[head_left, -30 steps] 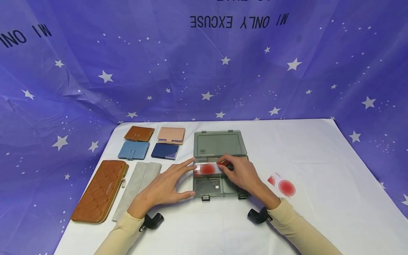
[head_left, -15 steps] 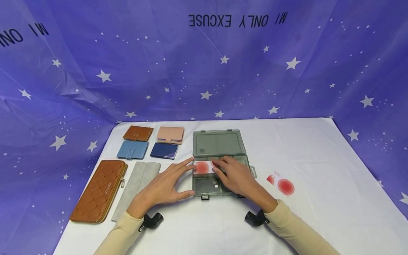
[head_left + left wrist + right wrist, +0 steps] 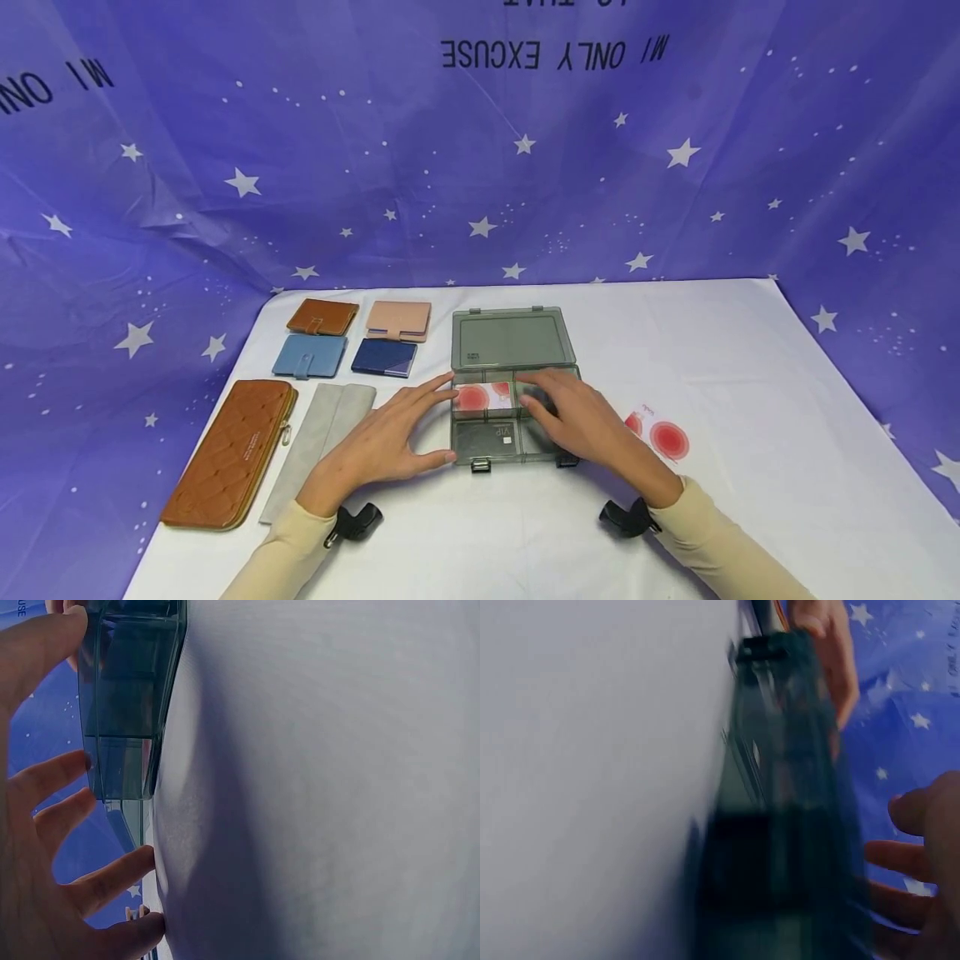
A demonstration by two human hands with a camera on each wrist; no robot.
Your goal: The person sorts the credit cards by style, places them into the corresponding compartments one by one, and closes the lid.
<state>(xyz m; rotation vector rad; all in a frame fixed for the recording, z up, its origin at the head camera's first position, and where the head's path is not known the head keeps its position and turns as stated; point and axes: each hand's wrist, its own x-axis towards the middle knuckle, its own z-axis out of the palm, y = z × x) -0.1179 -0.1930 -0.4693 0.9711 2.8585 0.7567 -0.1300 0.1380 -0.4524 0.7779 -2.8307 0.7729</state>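
Observation:
A translucent grey-green divided box (image 3: 513, 340) lies with its lid folded back on the white table. In its left middle section sits a white card with red circles (image 3: 474, 398). A dark card marked VIP (image 3: 480, 437) lies in the section nearer me. My left hand (image 3: 386, 440) rests at the box's left side, fingers spread; in the left wrist view, fingertips and thumb are at the wall of the box (image 3: 124, 697). Over the right-hand sections hovers my right hand (image 3: 581, 423), fingers loosely bent and holding nothing. The right wrist view is blurred, with that hand (image 3: 907, 885) beside the box.
Another red-circle card (image 3: 667, 440) lies right of the box, partly behind my right wrist. To the left are a brown quilted wallet (image 3: 228, 454), a grey wallet (image 3: 318, 442), and small brown (image 3: 322, 317), pink (image 3: 399, 319), blue (image 3: 309, 356) and navy (image 3: 384, 357) card holders.
My right hand first slid left with the red-circle card, then let go and drew back right. The card now lies flat in the box. The left hand stays in place.

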